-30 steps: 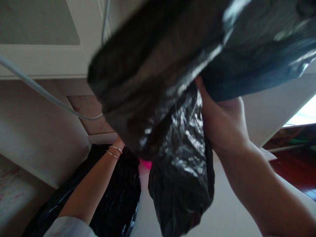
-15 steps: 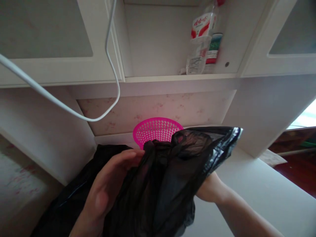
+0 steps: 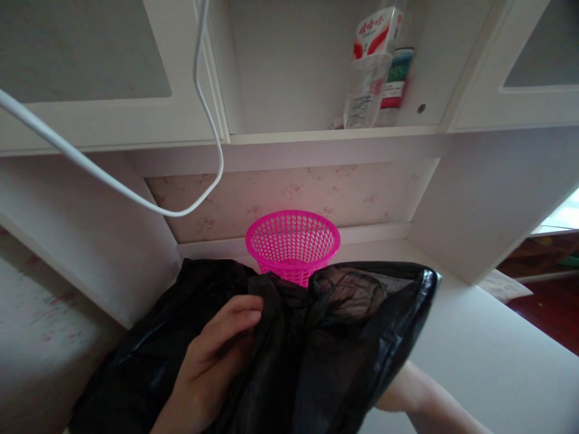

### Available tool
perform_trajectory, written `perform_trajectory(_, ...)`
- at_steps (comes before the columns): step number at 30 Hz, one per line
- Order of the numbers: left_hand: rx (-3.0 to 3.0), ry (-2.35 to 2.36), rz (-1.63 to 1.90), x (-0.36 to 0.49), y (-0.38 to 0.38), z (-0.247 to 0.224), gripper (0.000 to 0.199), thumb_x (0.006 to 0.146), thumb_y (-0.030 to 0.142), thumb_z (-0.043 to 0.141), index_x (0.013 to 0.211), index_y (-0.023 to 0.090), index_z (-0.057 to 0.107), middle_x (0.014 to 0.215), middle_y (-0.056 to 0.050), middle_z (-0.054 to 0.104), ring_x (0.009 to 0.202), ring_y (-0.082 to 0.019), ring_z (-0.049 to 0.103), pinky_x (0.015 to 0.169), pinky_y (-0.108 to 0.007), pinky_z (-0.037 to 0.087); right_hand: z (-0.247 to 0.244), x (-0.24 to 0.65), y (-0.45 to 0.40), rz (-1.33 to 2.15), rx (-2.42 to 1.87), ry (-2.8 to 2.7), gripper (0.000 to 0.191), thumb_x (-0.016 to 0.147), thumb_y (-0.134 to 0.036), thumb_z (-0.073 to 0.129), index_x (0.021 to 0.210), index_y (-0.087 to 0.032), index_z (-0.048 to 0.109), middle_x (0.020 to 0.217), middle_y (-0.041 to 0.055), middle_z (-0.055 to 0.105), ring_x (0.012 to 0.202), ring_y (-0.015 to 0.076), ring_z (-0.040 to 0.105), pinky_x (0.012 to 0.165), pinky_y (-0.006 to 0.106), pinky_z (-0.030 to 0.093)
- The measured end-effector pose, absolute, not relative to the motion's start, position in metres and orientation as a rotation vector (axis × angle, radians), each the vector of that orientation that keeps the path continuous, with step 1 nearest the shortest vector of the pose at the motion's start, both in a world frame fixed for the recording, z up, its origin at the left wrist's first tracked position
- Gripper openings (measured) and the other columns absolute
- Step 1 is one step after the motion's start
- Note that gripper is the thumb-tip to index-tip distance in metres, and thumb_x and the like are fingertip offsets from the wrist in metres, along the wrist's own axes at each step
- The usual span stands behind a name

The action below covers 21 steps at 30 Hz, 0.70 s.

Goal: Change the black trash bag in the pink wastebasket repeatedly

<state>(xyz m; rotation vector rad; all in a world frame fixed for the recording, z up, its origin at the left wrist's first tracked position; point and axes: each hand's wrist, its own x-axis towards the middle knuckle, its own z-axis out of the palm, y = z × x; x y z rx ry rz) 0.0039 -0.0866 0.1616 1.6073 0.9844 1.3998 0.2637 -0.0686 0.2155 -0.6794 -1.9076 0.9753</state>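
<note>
A thin black plastic bag hangs loosely gathered in front of me, its film partly see-through near the top. My left hand is closed on the left side of its upper edge, with the fingertips pinching the film. My right hand is at the right of the bag; only the wrist side shows, and the fingers are hidden behind or within the film. A reddish tone shows through the plastic there. To the left lies another black plastic mass, possibly a second bag.
Behind the bag, a pink perforated basket stands on the white surface. A white cable loops down at the upper left. Above, a cabinet shelf holds a clear plastic bottle and a green-and-red container.
The bag's upper edge and my right hand have dropped lower, so more of the pink basket shows. My left hand has shifted slightly right and down, still on the bag.
</note>
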Motion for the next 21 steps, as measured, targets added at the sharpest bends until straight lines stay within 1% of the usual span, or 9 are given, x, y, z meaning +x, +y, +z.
perform_trajectory(2, 1.696, 0.874, 1.297, 0.002, -0.086, 0.158, 0.031, 0.095, 0.036, 0.066, 0.122, 0.048, 0.076, 0.146, -0.003, 0.061, 0.124, -0.032, 0.066, 0.099, -0.044, 0.061, 0.206, 0.263, -0.067, 0.972, -0.672, -1.943, 0.034, 0.100, -0.050, 0.057, 0.099, -0.028, 0.084, 0.087, 0.0080, 0.080, 0.095, 0.0282, 0.075, 0.103, 0.044, 0.059)
perform_trajectory(4, 1.793, 0.818, 1.155, 0.001, -0.083, 0.157, 0.034, 0.098, 0.034, 0.063, 0.128, 0.047, 0.073, 0.155, -0.004, 0.051, 0.129, -0.032, 0.062, 0.101, -0.045, 0.059, 0.197, 0.263, -0.064, 0.973, -0.675, -1.944, 0.036, 0.102, -0.048, 0.053, 0.108, -0.028, 0.082, 0.090, 0.0072, 0.081, 0.090, 0.0266, 0.076, 0.103, 0.046, 0.059)
perform_trajectory(7, 1.868, 0.897, 1.081, 0.002, -0.076, 0.157, 0.024, 0.097, 0.033, 0.064, 0.116, 0.037, 0.078, 0.157, -0.008, 0.045, 0.124, -0.030, 0.063, 0.103, -0.042, 0.056, 0.185, 0.263, -0.057, 0.968, -0.676, -1.900, 0.037, 0.103, -0.048, 0.052, 0.110, -0.027, 0.081, 0.093, 0.0066, 0.081, 0.090, 0.0261, 0.076, 0.105, 0.047, 0.058)
perform_trajectory(10, 1.894, 0.994, 1.146, 0.001, -0.068, 0.160, 0.012, 0.095, 0.028, 0.067, 0.102, 0.029, 0.077, 0.149, -0.010, 0.051, 0.112, -0.025, 0.066, 0.095, -0.036, 0.057, 0.179, 0.264, -0.049, 0.963, -0.699, -1.853, 0.040, 0.103, -0.049, 0.051, 0.110, -0.024, 0.081, 0.107, 0.0093, 0.080, 0.107, 0.0294, 0.074, 0.106, 0.049, 0.057)
perform_trajectory(12, 1.910, 1.023, 1.201, -0.005, -0.063, 0.164, 0.009, 0.094, 0.025, 0.069, 0.098, 0.028, 0.076, 0.143, -0.010, 0.056, 0.113, -0.026, 0.066, 0.093, -0.034, 0.056, 0.177, 0.266, -0.043, 0.974, -0.690, -1.861, 0.041, 0.104, -0.050, 0.050, 0.111, -0.022, 0.080, 0.115, 0.0106, 0.079, 0.115, 0.0312, 0.072, 0.105, 0.049, 0.057)
perform_trajectory(16, 1.844, 1.034, 1.289, -0.020, -0.052, 0.174, 0.003, 0.092, 0.027, 0.072, 0.090, 0.024, 0.073, 0.138, -0.011, 0.064, 0.119, -0.029, 0.065, 0.094, -0.036, 0.056, 0.170, 0.271, -0.027, 0.978, -0.674, -1.878, 0.043, 0.102, -0.053, 0.052, 0.111, -0.022, 0.080, 0.112, 0.0096, 0.079, 0.115, 0.0308, 0.071, 0.107, 0.051, 0.056)
perform_trajectory(17, 1.821, 1.030, 1.286, -0.023, -0.049, 0.176, 0.005, 0.092, 0.029, 0.072, 0.089, 0.024, 0.071, 0.134, -0.011, 0.067, 0.115, -0.028, 0.067, 0.092, -0.035, 0.056, 0.167, 0.273, -0.023, 0.979, -0.698, -1.862, 0.044, 0.101, -0.055, 0.053, 0.111, -0.022, 0.080, 0.109, 0.0090, 0.080, 0.113, 0.0307, 0.072, 0.107, 0.052, 0.055)
perform_trajectory(19, 1.826, 1.026, 1.269, -0.031, -0.041, 0.179, 0.008, 0.093, 0.031, 0.071, 0.089, 0.024, 0.070, 0.113, -0.010, 0.075, 0.099, -0.024, 0.072, 0.083, -0.032, 0.058, 0.158, 0.277, -0.015, 0.990, -0.768, -1.803, 0.045, 0.099, -0.058, 0.057, 0.113, -0.022, 0.079, 0.106, 0.0081, 0.081, 0.111, 0.0306, 0.072, 0.108, 0.053, 0.055)
perform_trajectory(21, 1.903, 1.041, 1.285, -0.040, -0.033, 0.182, 0.010, 0.094, 0.032, 0.069, 0.088, 0.024, 0.070, 0.090, -0.006, 0.074, 0.081, -0.019, 0.070, 0.072, -0.027, 0.057, 0.150, 0.283, -0.010, 1.024, -0.827, -1.716, 0.045, 0.096, -0.061, 0.061, 0.111, -0.022, 0.080, 0.108, 0.0077, 0.080, 0.109, 0.0303, 0.073, 0.107, 0.052, 0.055)
